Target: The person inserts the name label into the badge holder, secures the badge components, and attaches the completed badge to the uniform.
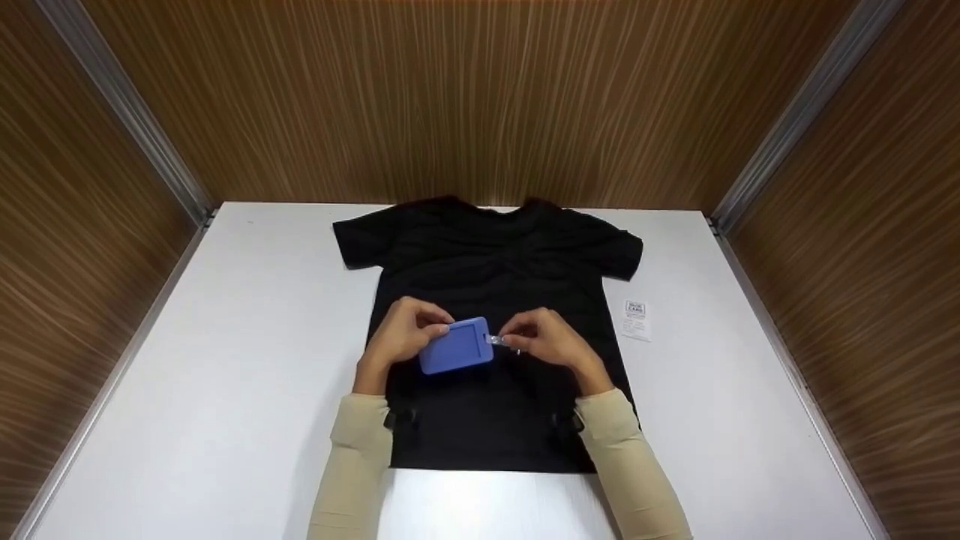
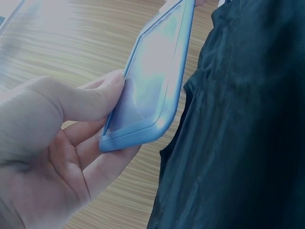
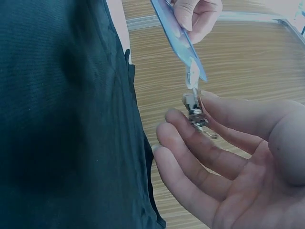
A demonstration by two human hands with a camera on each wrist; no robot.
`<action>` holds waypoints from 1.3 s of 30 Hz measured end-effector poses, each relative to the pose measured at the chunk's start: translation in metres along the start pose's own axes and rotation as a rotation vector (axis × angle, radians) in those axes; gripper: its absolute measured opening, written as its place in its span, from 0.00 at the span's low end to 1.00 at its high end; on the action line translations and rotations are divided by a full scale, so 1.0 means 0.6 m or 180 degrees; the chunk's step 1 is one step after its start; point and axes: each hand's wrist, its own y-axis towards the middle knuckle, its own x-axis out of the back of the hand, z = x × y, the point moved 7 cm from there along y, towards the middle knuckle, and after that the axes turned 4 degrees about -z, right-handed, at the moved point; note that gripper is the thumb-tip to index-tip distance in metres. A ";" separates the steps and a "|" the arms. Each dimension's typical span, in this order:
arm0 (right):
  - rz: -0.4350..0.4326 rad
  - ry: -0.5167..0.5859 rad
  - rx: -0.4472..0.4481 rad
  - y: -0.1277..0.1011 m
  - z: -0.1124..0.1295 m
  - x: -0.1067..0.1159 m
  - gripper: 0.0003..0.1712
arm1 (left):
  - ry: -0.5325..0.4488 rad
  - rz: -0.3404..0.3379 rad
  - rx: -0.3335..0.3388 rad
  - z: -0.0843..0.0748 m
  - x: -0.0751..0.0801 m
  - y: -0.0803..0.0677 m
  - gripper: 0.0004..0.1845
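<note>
Both hands [image 1: 480,341] gripping blue badge holder [image 1: 456,346]

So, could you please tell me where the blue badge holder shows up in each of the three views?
Head: blue badge holder at centre, between both hands.
Left wrist: upper middle, pinched by the left hand.
Right wrist: top centre, edge-on, its metal clip at the right hand.
Shared landmark: black T-shirt.

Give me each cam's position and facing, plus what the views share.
Head: above, looking forward and down at the table, black T-shirt, both hands and beige sleeves.
Left wrist: beside the left hand, facing the blue badge holder it grips.
Right wrist: beside the right hand, facing the metal clip its fingers hold.
Shared: all three show holder and shirt.
</note>
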 end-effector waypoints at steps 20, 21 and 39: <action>0.0164 0.0252 -0.0134 0.001 0.005 -0.008 0.07 | -0.0070 0.0006 -0.0064 -0.003 0.000 0.002 0.07; 0.0174 0.0269 -0.0139 0.001 0.005 -0.008 0.07 | -0.0070 0.0009 -0.0064 -0.002 -0.001 0.002 0.07; -0.0003 0.0339 -0.0655 -0.004 -0.009 -0.007 0.22 | -0.0106 -0.0071 -0.0230 -0.012 -0.004 0.000 0.05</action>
